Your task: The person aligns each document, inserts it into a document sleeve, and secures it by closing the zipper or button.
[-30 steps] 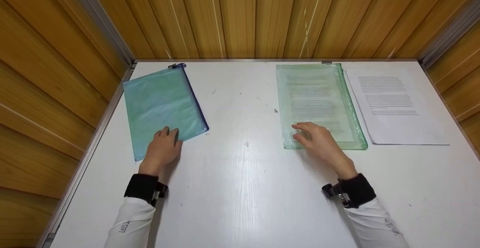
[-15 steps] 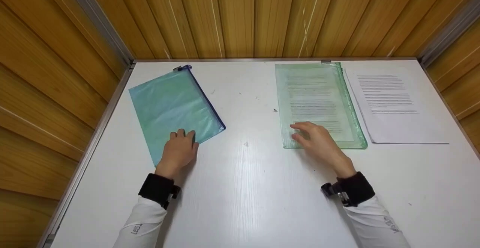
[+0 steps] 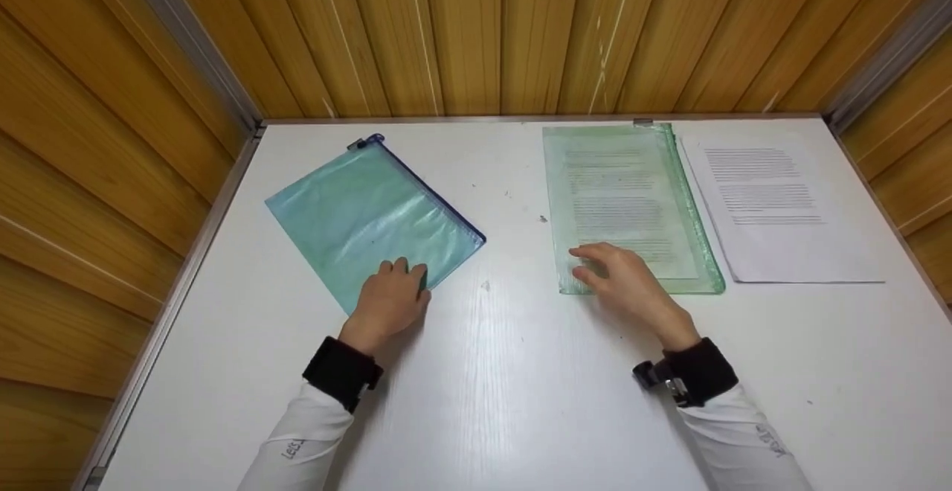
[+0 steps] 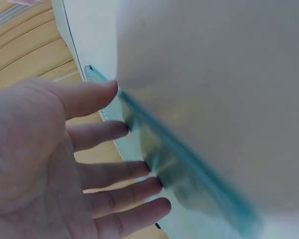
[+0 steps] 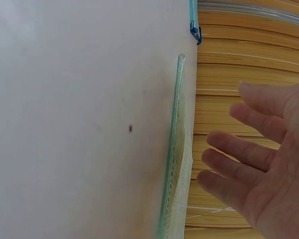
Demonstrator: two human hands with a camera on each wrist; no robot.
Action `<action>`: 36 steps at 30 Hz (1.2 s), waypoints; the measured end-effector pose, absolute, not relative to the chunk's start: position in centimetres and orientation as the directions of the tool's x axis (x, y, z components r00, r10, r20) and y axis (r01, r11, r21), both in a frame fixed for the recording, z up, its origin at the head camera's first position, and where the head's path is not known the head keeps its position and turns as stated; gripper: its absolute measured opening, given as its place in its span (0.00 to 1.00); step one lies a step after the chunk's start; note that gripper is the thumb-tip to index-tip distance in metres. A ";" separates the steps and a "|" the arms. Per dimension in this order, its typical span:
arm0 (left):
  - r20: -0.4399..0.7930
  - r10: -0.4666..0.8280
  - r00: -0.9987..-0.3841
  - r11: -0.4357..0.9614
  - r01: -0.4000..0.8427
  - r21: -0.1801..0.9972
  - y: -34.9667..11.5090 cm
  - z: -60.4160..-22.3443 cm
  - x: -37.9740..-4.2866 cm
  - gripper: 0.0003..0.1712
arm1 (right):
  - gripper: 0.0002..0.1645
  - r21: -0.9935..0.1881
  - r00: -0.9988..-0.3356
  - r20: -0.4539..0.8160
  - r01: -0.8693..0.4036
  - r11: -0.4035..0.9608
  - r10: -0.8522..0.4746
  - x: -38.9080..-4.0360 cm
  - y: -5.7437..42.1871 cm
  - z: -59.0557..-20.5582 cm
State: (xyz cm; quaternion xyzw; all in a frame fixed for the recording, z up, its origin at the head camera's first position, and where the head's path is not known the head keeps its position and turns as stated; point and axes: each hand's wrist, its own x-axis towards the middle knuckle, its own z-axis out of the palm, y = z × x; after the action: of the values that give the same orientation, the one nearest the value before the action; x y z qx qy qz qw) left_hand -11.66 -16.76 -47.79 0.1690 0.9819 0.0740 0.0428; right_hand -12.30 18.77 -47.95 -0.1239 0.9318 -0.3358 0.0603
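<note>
A translucent blue-green zip folder (image 3: 357, 216), with a dark blue zipper strip along its right side, lies turned at an angle on the left of the white table (image 3: 476, 387). My left hand (image 3: 390, 301) presses fingertips on its near part; in the left wrist view the fingers (image 4: 124, 216) are fairly straight and the thumb tip is at the folder's near edge (image 4: 184, 149). My right hand (image 3: 628, 283) hovers over the near end of a pale green zip folder (image 3: 558, 201) with printed sheets inside. Its fingers are relaxed, with nothing between them.
A stack of printed paper (image 3: 803, 253) lies right of the green folder, its left edge close to that folder's zipper. Wood-look panels (image 3: 468, 37) wall the table at the back and both sides.
My left hand has moved right, dragging the blue-green folder with it. The folder has turned, its lower right corner swinging right and slightly up. My right hand stays nearly still.
</note>
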 end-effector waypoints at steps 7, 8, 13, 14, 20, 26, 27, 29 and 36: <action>-0.147 0.362 -0.921 0.909 0.313 0.274 -18.6 -47.5 -12.1 0.31 | 0.23 -0.644 -0.958 -0.027 -0.202 0.737 -0.287 -12.3 19.0 -48.0; -0.160 0.358 -0.920 0.911 0.306 0.276 -19.1 -47.5 -12.1 0.32 | 0.24 -0.645 -0.958 -0.030 -0.200 0.737 -0.286 -12.3 19.0 -48.0; -0.220 0.313 -0.924 0.927 0.248 0.280 -20.8 -47.7 -12.0 0.41 | 0.24 -0.654 -0.958 -0.049 -0.182 0.735 -0.281 -12.2 18.9 -48.1; -0.227 0.308 -0.924 0.928 0.240 0.283 -20.9 -47.7 -11.9 0.42 | 0.24 -0.654 -0.959 -0.049 -0.181 0.734 -0.281 -12.2 18.9 -48.2; -0.256 0.295 -0.921 0.928 0.212 0.308 -20.9 -47.8 -12.0 0.42 | 0.23 -0.659 -0.957 -0.043 -0.189 0.728 -0.287 -12.1 18.4 -48.3; -0.203 0.348 -0.915 0.921 0.295 0.253 -19.9 -47.8 -11.7 0.32 | 0.23 -0.648 -0.953 -0.048 -0.197 0.735 -0.298 -12.2 17.9 -48.3; -0.174 0.362 -0.916 0.916 0.315 0.248 -19.6 -47.9 -11.6 0.29 | 0.23 -0.646 -0.953 -0.048 -0.198 0.737 -0.298 -12.3 17.9 -48.3; -0.104 0.393 -0.914 0.902 0.362 0.234 -19.0 -48.1 -11.3 0.21 | 0.23 -0.640 -0.953 -0.048 -0.201 0.741 -0.300 -12.3 17.8 -48.3; 0.095 0.433 -0.897 0.891 0.441 0.110 -17.2 -49.4 -10.8 0.09 | 0.23 -0.642 -0.949 -0.051 -0.207 0.738 -0.311 -12.4 17.4 -48.4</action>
State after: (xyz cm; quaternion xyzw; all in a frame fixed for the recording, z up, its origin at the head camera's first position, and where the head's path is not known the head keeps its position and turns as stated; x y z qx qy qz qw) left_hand -10.78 -17.18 -49.39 0.2248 0.9717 0.0645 -0.0340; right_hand -12.39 17.36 -48.45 -0.1394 0.9291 -0.3337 0.0776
